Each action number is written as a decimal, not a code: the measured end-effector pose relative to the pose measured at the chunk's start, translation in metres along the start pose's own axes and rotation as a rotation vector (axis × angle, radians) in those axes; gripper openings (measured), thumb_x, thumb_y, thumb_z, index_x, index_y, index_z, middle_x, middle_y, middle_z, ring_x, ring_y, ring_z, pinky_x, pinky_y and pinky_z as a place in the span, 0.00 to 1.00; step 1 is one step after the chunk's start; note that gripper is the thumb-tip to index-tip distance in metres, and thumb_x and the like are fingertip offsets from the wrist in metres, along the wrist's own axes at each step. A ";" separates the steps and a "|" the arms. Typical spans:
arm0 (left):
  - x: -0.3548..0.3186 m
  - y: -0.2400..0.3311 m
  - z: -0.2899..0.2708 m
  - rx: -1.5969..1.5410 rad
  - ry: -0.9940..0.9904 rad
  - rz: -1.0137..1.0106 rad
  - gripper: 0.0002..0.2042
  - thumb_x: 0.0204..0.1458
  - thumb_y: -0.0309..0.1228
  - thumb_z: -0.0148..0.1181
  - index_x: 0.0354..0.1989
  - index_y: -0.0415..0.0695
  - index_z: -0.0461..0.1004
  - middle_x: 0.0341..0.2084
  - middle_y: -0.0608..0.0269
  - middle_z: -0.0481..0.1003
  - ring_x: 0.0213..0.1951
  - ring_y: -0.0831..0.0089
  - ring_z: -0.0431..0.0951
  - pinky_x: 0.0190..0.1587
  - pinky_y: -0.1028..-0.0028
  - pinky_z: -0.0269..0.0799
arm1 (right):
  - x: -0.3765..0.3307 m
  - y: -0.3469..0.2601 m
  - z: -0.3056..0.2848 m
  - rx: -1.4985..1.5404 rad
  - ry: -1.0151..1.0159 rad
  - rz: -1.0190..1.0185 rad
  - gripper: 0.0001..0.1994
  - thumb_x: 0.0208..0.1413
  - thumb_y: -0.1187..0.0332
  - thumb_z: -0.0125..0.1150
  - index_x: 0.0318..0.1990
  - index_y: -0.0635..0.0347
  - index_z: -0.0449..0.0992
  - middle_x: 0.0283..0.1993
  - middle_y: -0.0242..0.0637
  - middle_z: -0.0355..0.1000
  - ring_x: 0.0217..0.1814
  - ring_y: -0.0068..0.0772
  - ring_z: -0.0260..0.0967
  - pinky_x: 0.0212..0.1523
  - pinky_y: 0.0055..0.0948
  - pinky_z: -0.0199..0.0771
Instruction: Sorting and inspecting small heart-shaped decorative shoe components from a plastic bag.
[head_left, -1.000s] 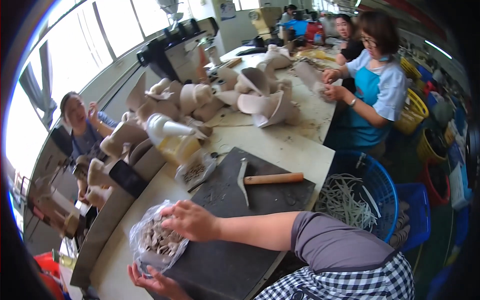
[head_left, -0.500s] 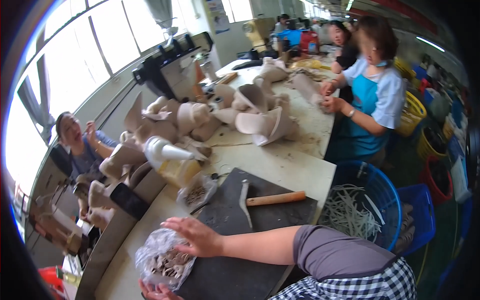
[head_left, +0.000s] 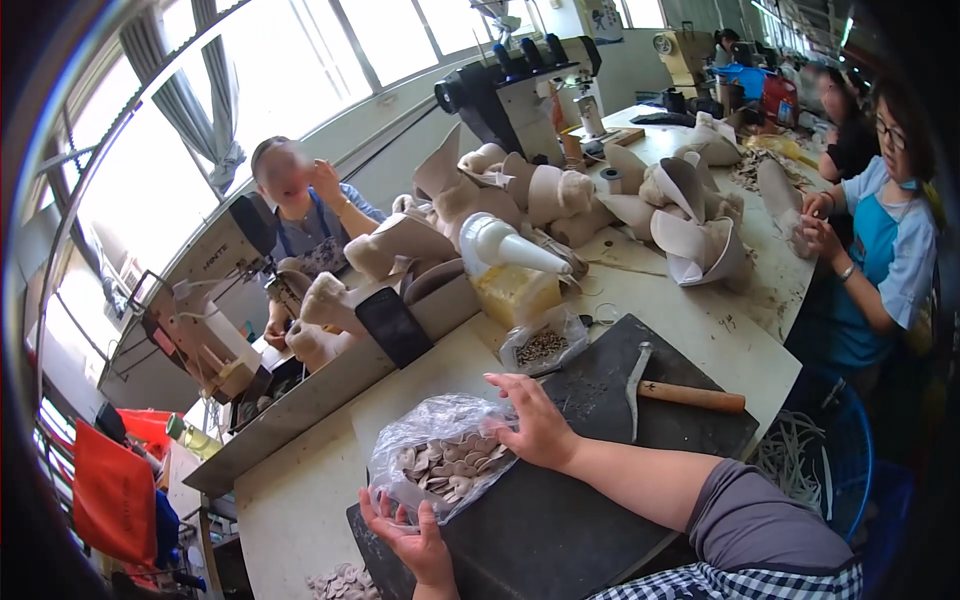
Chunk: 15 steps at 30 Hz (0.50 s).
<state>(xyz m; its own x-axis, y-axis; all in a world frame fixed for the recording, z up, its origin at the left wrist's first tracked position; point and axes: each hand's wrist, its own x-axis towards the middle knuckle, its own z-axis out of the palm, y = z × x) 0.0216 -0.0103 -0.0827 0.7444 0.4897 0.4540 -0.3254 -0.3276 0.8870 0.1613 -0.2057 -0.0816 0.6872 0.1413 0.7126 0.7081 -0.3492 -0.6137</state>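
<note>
A clear plastic bag [head_left: 420, 432] full of small flat grey-beige cut pieces [head_left: 455, 465] sits at the left part of a dark work mat [head_left: 560, 530]. By its near left side my left hand [head_left: 415, 545] is palm up with the fingers spread. My right hand [head_left: 535, 425] reaches across from the right, fingers apart, its fingertips at the bag's right rim. Neither hand grips anything; whether the fingertips press on the plastic I cannot tell. On the mat's far side lies a hammer [head_left: 690, 395] with a wooden handle and a curved metal head.
A small bag of nails or tacks [head_left: 541, 347] lies beyond the mat, beside a glue container [head_left: 515, 290] with a white nozzle. Beige shoe parts [head_left: 560, 195] are heaped behind. A phone [head_left: 393, 327] leans on the divider. Co-workers sit opposite and at right. A blue basket [head_left: 860, 450] holds strips.
The view has swung left, so the table appears farther right. More of my left hand shows beside the bag. My right hand stays open at the bag's rim.
</note>
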 end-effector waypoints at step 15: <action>0.001 0.002 0.008 0.178 -0.001 -0.020 0.26 0.55 0.38 0.59 0.56 0.33 0.62 0.50 0.47 0.66 0.52 0.59 0.68 0.54 0.67 0.64 | -0.006 0.017 0.008 0.055 -0.125 0.222 0.21 0.50 0.62 0.62 0.51 0.60 0.71 0.47 0.44 0.71 0.51 0.46 0.68 0.53 0.38 0.67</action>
<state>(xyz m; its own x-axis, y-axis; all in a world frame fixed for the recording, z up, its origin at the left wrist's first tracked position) 0.0266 -0.0165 -0.0813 0.7506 0.4966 0.4358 -0.2023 -0.4552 0.8671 0.1703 -0.2051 -0.0988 0.8388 0.1813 0.5134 0.5435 -0.3335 -0.7703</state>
